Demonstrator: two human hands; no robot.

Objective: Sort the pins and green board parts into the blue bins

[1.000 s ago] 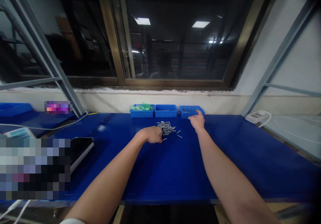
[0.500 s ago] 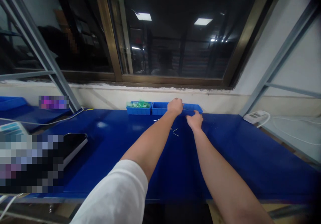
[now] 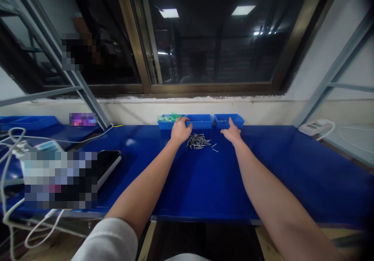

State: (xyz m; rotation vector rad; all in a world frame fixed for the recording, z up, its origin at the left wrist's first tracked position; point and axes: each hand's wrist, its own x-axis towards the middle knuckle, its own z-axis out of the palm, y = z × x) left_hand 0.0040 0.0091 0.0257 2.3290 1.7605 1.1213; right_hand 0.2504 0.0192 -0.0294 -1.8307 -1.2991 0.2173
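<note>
My left hand [image 3: 181,130] is at the front of the left blue bin [image 3: 165,126], near its corner with the middle blue bin [image 3: 199,121]. Its fingers are curved and apart, with no item visible in them. Green and white small packets [image 3: 170,118] fill the left bin. My right hand [image 3: 233,133] rests at the front wall of the right blue bin [image 3: 242,124], index finger stretched over the rim and thumb apart. Small metal pieces [image 3: 222,120] lie in that bin. Between my hands is a pile of thin metal pins [image 3: 198,141], with a few loose ones to its right.
On the blue table [image 3: 201,187], a dark flat device [image 3: 109,156] lies at the left beside blurred-out items and white cables [image 3: 11,198]. A white power strip [image 3: 317,127] sits at the right edge. Grey metal posts [image 3: 93,105] flank the window.
My left hand went from the pin pile to the gap between the middle and right bins, then back left to the left bin. My right hand stays at the right bin. The view shifted slightly.
</note>
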